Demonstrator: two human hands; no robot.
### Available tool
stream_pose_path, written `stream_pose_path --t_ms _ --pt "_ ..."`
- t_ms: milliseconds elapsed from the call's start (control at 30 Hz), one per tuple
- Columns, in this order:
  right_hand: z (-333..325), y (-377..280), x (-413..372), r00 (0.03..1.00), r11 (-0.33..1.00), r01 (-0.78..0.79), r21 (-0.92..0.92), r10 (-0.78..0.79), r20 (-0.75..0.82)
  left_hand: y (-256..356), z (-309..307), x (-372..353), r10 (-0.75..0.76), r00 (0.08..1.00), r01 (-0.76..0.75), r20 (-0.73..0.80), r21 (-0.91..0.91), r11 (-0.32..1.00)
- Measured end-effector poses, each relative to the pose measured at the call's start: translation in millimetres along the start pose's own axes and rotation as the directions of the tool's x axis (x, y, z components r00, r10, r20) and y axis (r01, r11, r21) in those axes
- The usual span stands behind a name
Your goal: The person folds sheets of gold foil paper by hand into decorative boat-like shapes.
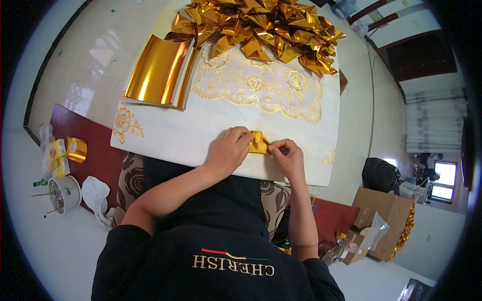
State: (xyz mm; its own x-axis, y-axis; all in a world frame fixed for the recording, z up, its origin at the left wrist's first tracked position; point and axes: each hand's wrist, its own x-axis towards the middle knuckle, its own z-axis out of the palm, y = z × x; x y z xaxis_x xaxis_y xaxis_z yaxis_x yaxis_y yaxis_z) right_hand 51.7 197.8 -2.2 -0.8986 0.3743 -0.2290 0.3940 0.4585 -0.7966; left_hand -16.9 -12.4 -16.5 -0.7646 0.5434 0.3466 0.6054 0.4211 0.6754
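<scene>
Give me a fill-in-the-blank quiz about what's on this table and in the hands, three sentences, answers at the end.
1. The folded foil piece pinched between the left hand and the right hand is ____ in colour.
2. The pile of folded pieces lies at the ____ end of the table.
3. The stack of flat sheets lies on the person's ____ side.
Missing words: gold, far, left.

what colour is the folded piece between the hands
The folded piece is shiny gold, seen in head view.
</scene>
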Motion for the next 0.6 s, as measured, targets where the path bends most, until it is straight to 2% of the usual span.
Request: stream_pose_path --t_ms 67,200,233,300,333,433,600 --pt "-4 -10 3 0.991 0.980 -0.133 0.150 0.127 0.049 1 -4 4 -0.024 0.999 0.023 -0.022 -0.012 1.000" --pt "-11 -23 16 0.999 0.927 -0.036 0.373 0.028 0.026 -5 -5 24 -0.071 0.987 0.076 -0.145 0.025 0.997" --pt "-14 -28 20 1.000 0.923 -0.026 0.383 0.025 0.007 -8 -5 31 -0.217 0.975 0.204 -0.056 -0.184 0.962" --pt "-21 -42 29 0.999 0.914 -0.004 0.405 0.019 -0.035 -12 -4 48 -0.420 0.885 0.459 0.199 -0.521 0.720" --pt "-23 -47 34 0.998 0.905 0.021 0.424 0.006 -0.062 -16 -4 57 -0.410 0.890 0.441 0.197 -0.599 0.668" --pt "-30 -55 54 0.990 0.879 0.092 0.468 -0.030 -0.138 -11 -14 88 -0.490 0.805 0.561 0.336 -0.699 0.444" --pt "-40 -69 85 0.976 0.835 0.185 0.518 -0.095 -0.195 -9 -8 137 -0.514 0.829 0.409 0.218 -0.864 0.294"
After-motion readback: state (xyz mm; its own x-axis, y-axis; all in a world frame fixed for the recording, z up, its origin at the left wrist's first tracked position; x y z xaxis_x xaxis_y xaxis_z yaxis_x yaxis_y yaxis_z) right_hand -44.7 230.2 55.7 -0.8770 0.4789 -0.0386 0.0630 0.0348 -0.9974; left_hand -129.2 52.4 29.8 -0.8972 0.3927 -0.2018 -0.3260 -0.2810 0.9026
